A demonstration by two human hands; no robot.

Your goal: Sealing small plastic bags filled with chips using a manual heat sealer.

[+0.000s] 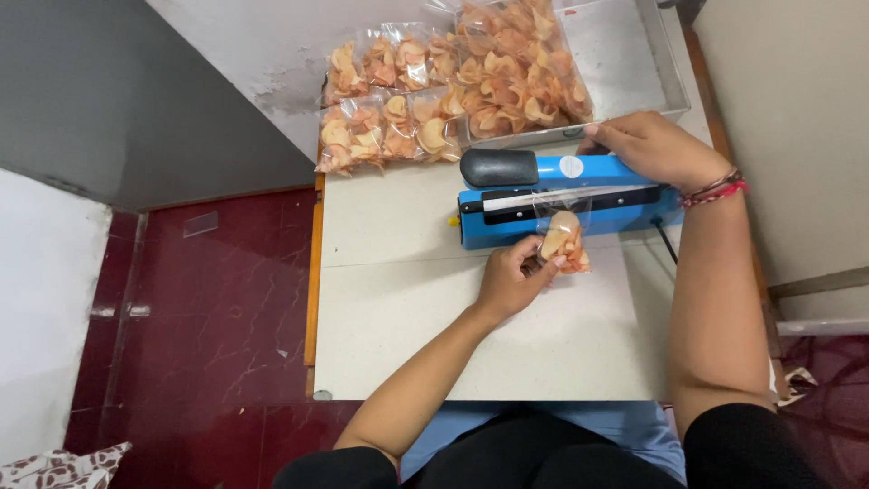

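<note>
A blue heat sealer (507,217) with a black handle (500,167) lies across the white table (398,299). My left hand (514,276) grips a small clear bag of orange chips (566,240), whose open top lies across the sealer's jaw. My right hand (654,145) rests on top of the sealer's blue arm, near its right end. A red thread band is on my right wrist (715,190).
Several sealed clear bags of orange chips (389,127) are piled at the table's far edge, with a larger pile (516,63) in a clear tray (625,54). A dark red tiled floor (208,308) lies to the left. The sealer's black cord (665,243) trails right.
</note>
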